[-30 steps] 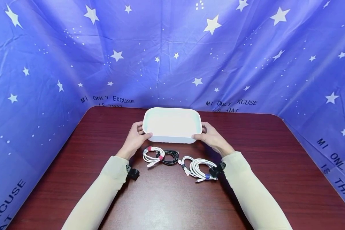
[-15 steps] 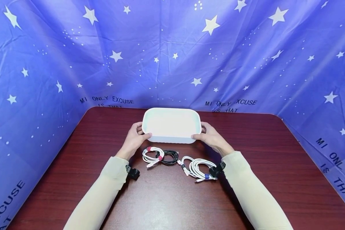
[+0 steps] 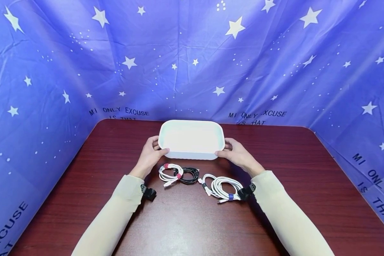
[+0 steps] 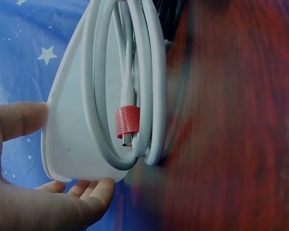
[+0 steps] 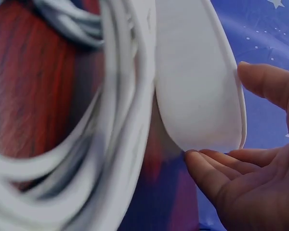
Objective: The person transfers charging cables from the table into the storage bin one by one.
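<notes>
A white plastic storage box (image 3: 192, 137) with rounded corners sits at the far middle of the table, its open top tilted toward me. My left hand (image 3: 149, 153) holds its left end, thumb on the near rim and the fingers round the side. At the right end my right hand (image 3: 236, 153) holds it likewise; in the right wrist view its thumb (image 5: 265, 82) touches the rim and the fingertips touch the lower corner. Nearer to me lie a coiled white cable (image 3: 171, 174) with red ties, a coiled black cable (image 3: 190, 175) and coiled white cables (image 3: 222, 187) with dark and blue ties.
The dark red wooden table (image 3: 185, 227) reaches back to a blue star-patterned curtain (image 3: 179, 53), which also hangs on both sides. Small black cameras are strapped at both wrists, the right one close over the white cables.
My right hand and forearm have shifted slightly to the right, the thumb sliding a little along the rim. The box, left hand and cables look nearly unmoved.
</notes>
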Demonstrator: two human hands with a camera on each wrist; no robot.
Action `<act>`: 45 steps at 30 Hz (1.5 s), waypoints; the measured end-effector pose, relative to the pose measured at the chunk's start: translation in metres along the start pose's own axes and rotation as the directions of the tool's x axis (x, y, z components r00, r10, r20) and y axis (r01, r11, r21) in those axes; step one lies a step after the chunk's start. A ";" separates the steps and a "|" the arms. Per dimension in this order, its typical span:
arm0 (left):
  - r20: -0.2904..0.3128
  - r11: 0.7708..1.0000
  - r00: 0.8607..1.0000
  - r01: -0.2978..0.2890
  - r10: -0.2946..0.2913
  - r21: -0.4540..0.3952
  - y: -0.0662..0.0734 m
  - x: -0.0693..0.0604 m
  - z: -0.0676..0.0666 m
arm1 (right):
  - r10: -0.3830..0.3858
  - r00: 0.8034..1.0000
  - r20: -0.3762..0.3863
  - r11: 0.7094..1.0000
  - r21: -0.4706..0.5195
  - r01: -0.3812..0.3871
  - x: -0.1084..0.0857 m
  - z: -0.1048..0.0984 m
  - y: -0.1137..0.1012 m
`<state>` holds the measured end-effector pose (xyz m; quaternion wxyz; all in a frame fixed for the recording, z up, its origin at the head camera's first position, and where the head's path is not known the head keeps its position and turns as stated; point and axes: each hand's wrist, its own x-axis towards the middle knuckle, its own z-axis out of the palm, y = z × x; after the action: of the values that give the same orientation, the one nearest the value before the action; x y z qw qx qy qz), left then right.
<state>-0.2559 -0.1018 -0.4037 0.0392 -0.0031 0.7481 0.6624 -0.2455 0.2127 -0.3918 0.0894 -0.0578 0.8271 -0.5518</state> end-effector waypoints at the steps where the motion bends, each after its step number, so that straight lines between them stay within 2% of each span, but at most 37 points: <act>1: 0.000 1.000 1.000 0.000 0.000 -0.002 0.000 0.000 0.000 | 0.002 1.000 -0.001 1.000 -0.005 -0.002 -0.001 -0.001 0.001; 7: -0.007 1.000 1.000 0.006 -0.006 -0.012 -0.001 0.001 0.001 | 0.017 1.000 -0.014 0.996 -0.093 -0.018 -0.012 -0.006 0.004; 13: -0.007 1.000 1.000 0.008 -0.008 -0.021 -0.001 0.001 0.000 | 0.012 1.000 0.003 0.982 -0.187 -0.012 -0.020 -0.009 0.008; 17: -0.008 1.000 1.000 0.005 -0.005 -0.019 -0.001 0.001 0.000 | -0.022 0.999 0.035 0.972 -0.233 0.029 -0.026 -0.010 0.008; 21: -0.006 1.000 1.000 -0.001 0.001 -0.018 -0.002 0.001 0.000 | -0.087 0.994 0.072 0.952 -0.287 0.104 -0.034 -0.010 0.007; 28: -0.009 1.000 1.000 0.002 -0.002 -0.021 -0.003 0.001 0.000 | -0.191 0.970 0.147 0.894 -0.382 0.234 -0.045 -0.009 0.008; 33: -0.012 1.000 1.000 0.007 -0.007 -0.028 -0.002 0.001 0.001 | -0.234 0.954 0.190 0.874 -0.388 0.292 -0.051 -0.008 0.009; 40: -0.010 1.000 1.000 0.012 -0.012 -0.015 -0.002 0.002 0.000 | -0.248 0.925 0.288 0.853 -0.388 0.350 -0.060 -0.008 0.009; 45: -0.013 1.000 1.000 0.008 -0.008 -0.011 -0.001 0.001 0.000 | -0.255 0.902 0.349 0.816 -0.423 0.394 -0.063 -0.008 0.007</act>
<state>-0.2568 -0.1017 -0.4052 0.0368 -0.0105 0.7448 0.6661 -0.1857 0.2346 -0.3905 0.0903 -0.2961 0.8951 -0.3209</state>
